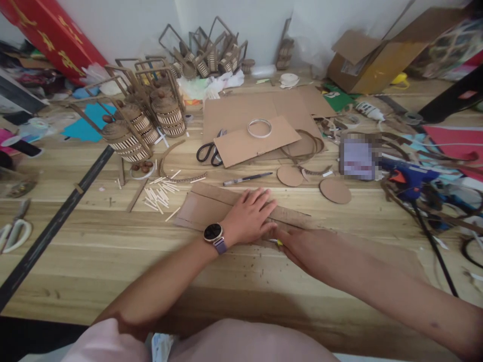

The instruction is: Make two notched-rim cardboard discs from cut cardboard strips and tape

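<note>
My left hand (251, 213), with a watch on its wrist, lies flat with fingers spread on a brown cardboard piece (204, 203). A narrow cardboard strip (290, 215) runs along that piece's far edge, partly under my fingers. My right hand (298, 244) is closed beside the left thumb, low against the cardboard. A small yellow bit of a tool (279, 242) shows at its fingers; the rest is hidden, so its kind does not show. Small brown crumbs (247, 269) lie on the wood just in front. Beyond the hands lie a pen (247, 179) and two cardboard discs (290, 176).
Black-handled scissors (207, 152), cardboard sheets (241, 113) and a ring (259, 128) lie farther back. Lidded woven baskets (168, 118) stand back left, near white sticks (160, 196). A blue glue gun (409, 176) with its cord is at right; white-handled scissors (17, 234) lie far left.
</note>
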`<state>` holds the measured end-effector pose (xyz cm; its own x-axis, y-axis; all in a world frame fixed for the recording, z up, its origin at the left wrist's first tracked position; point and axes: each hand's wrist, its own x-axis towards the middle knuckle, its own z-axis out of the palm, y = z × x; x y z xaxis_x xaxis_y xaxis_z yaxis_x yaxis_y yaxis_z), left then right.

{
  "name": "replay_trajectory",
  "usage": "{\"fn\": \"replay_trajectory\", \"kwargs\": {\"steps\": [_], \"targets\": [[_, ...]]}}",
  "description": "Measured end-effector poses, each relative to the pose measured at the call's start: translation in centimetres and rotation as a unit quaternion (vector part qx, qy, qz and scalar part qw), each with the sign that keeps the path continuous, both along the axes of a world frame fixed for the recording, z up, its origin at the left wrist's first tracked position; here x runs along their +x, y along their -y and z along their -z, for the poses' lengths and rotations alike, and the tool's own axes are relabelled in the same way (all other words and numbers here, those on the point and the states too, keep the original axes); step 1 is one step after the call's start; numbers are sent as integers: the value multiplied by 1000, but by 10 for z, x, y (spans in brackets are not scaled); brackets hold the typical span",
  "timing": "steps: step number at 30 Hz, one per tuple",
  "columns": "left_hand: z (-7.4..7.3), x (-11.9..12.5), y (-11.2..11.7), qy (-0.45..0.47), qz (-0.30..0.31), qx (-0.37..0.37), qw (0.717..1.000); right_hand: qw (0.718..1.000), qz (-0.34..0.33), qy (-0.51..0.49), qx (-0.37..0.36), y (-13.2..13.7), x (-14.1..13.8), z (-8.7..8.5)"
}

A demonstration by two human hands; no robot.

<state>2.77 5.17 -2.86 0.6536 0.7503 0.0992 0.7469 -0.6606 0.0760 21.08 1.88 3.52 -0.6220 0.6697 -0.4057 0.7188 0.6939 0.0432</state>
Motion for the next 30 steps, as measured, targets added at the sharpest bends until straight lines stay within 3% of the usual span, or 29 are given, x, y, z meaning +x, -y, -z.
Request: {"fn": "replay_trajectory", "kwargs": {"steps": [4,19,24,30], "targets": [[2,0,0,2,0,5,1000,997,4,66,-30,-4,-9,-10],[0,-1,1,5,0,-1,1000,997,-2,64,-34,-4,-11,-11],[1,0,1,3,1,1,1000,993,-32,109,-20,-1,-20,-20],[3,-1,1,6,4,14,1000,991,-7,129,-28,0,-34,-28]]}}
